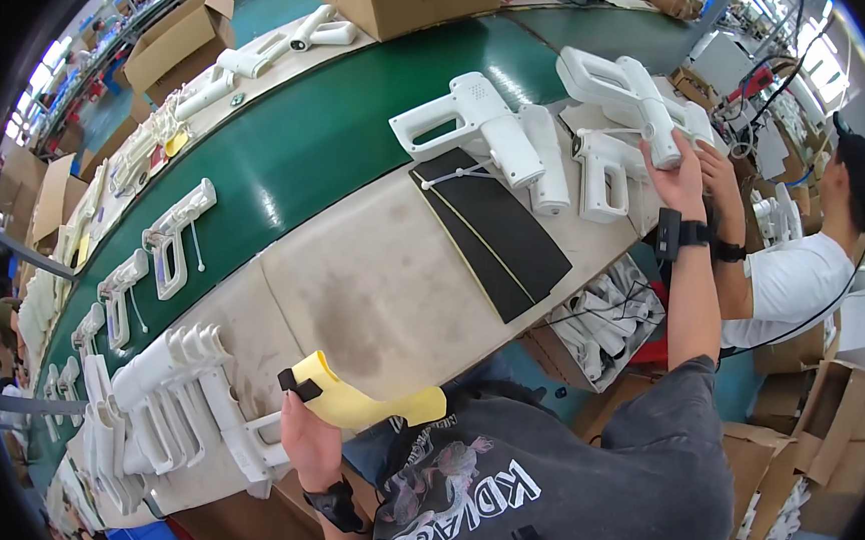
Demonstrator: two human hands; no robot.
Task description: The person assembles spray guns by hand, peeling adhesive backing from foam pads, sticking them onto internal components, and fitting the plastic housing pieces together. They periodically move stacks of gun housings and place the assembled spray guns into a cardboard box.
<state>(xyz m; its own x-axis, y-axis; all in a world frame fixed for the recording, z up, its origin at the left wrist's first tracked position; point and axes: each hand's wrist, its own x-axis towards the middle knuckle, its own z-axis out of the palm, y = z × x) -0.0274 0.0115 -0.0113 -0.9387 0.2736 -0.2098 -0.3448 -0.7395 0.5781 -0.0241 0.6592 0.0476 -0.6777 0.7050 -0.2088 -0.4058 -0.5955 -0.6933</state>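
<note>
My left hand [310, 444] is at the near edge of the table, fingers pinched on a curling yellow backing strip [373, 398] with small black pads at its upper end. My right hand [678, 177] reaches to the far right and grips the barrel end of a white gun-shaped housing [621, 91], which lies over other white housings. Beside it, a second white gun-shaped housing [478, 128] rests near a black sheet [495, 239]. Another upright-handled housing [608, 172] stands just below my right hand.
A green conveyor belt [278, 189] curves past the table, carrying half housings [176, 237]. Stacked white shells [167, 402] crowd the left of the table. A co-worker [805, 256] at right has a hand [724, 185] beside mine. A box of white parts [604, 322] sits below the table edge.
</note>
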